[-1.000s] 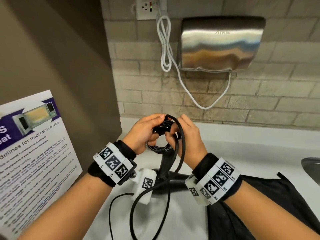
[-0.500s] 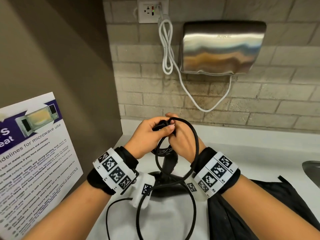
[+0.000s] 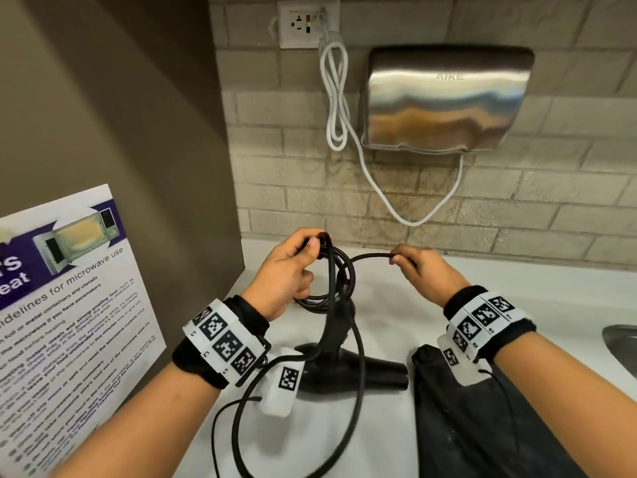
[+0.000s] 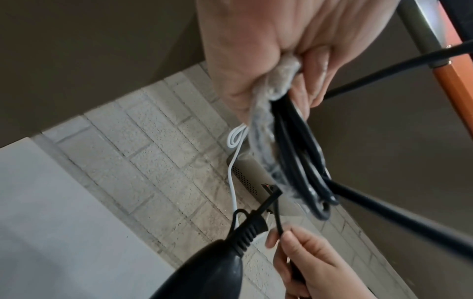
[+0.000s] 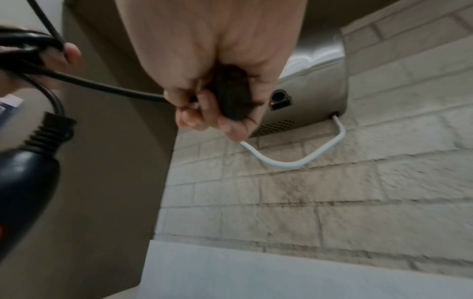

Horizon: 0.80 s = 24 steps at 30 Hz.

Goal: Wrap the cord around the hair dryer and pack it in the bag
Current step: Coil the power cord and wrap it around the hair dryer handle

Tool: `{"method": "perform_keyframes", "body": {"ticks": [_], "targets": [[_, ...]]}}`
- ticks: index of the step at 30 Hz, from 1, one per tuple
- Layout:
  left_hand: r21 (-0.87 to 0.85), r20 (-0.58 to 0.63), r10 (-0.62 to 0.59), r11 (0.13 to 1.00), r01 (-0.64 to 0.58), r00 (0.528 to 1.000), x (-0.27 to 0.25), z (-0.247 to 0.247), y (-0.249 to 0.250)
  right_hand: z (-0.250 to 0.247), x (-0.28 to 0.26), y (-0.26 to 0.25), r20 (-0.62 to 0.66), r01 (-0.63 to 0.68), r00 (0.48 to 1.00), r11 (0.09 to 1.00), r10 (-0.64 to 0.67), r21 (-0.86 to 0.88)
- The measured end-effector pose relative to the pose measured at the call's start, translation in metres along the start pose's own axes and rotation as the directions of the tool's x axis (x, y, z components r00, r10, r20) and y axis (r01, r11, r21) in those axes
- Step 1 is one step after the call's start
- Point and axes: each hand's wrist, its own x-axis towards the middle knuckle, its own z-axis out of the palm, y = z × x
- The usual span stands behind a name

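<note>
With the left hand (image 3: 286,270) pinching the coiled black rubber cord (image 3: 339,281) and the right hand (image 3: 425,270) gripping its plug end, loops may slip loose above the black plastic hair dryer (image 3: 351,370).

Steel hand dryer (image 3: 444,98) on brick wall, white cable (image 3: 336,98), outlet (image 3: 305,24), microwave poster (image 3: 65,305)

right hand (image 3: 425,276) moved right, cord (image 3: 368,256) drawn out
</note>
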Motion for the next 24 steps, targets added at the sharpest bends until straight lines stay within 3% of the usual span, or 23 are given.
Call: {"method": "perform_keyframes", "body": {"ticks": [4,7,9,11,13,15,17,18,20,22,24], "targets": [[-0.065,-0.033,-0.037,0.997,0.035,0.999,0.000,-0.002,0.003,0.004,0.009,0.041,-0.014,-0.293,0.956,0.954,0.293,-0.059],[-0.118,-0.046,-0.050,0.992,0.045,0.998,-0.002,-0.010,0.011,0.006,0.009,0.077,0.026,-0.542,0.828,0.811,0.560,-0.220],[-0.145,-0.032,-0.053,0.988,0.048,0.998,-0.004,-0.014,0.015,0.010,0.006,0.089,0.055,-0.593,0.760,0.726,0.647,-0.349],[-0.158,-0.024,-0.070,0.985,0.066,0.997,-0.005,-0.014,0.019,0.018,0.003,0.092,0.124,-0.541,0.749,0.709,0.650,-0.452],[-0.165,-0.013,-0.085,0.983,0.082,0.996,-0.004,-0.013,0.021,0.025,0.004,0.082,0.159,-0.505,0.788,0.771,0.595,-0.388],[-0.170,0.002,-0.094,0.981,0.093,0.996,-0.003,-0.011,0.021,0.030,0.007,0.060,0.094,-0.412,0.900,0.900,0.426,-0.141],[-0.178,0.014,-0.104,0.979,0.105,0.994,-0.001,-0.008,0.020,0.029,0.009,0.022,0.173,-0.228,0.965,0.953,0.195,0.199],[-0.185,0.015,-0.109,0.977,0.110,0.994,0.000,-0.007,0.020,0.027,0.009,0.000,0.283,-0.173,0.957,0.903,0.060,0.394],[-0.195,0.013,-0.117,0.974,0.117,0.993,0.002,-0.005,0.019,0.027,0.005,-0.031,0.457,-0.179,0.872,0.753,-0.177,0.634],[-0.186,0.008,-0.115,0.976,0.114,0.993,0.003,-0.005,0.020,0.028,0.005,-0.044,0.500,-0.194,0.817,0.679,-0.288,0.708],[-0.176,0.007,-0.113,0.978,0.112,0.994,0.003,-0.007,0.021,0.025,0.004,-0.046,0.477,-0.179,0.819,0.649,-0.319,0.740]]}}
